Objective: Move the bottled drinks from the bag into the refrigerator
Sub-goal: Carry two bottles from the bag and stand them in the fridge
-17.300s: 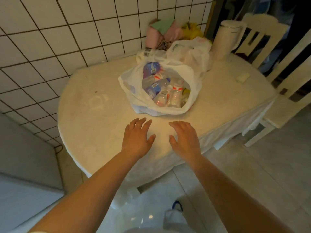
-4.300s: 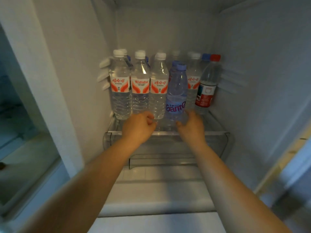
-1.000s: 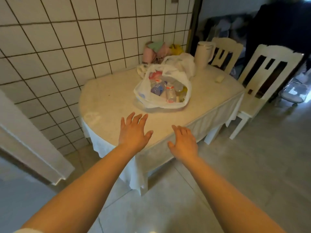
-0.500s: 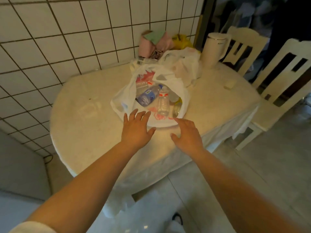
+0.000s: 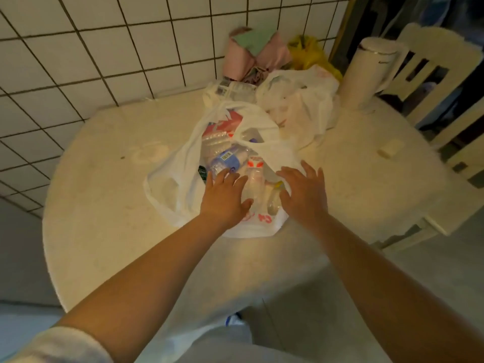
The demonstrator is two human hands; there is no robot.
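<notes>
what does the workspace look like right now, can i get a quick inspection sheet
surface: round pale table, faint stains.
job's things: white plastic bag lying open, several bottles still inside; refrigerator not in view.
clutter: second white bag, pink and green bundle, yellow bag, white kettle, small pale block.
grippers: left hand and right hand, fingers spread over the bag mouth, gripping nothing.
cables: nothing seen.
surroundings: white tiled wall, white chair, tiled floor.
</notes>
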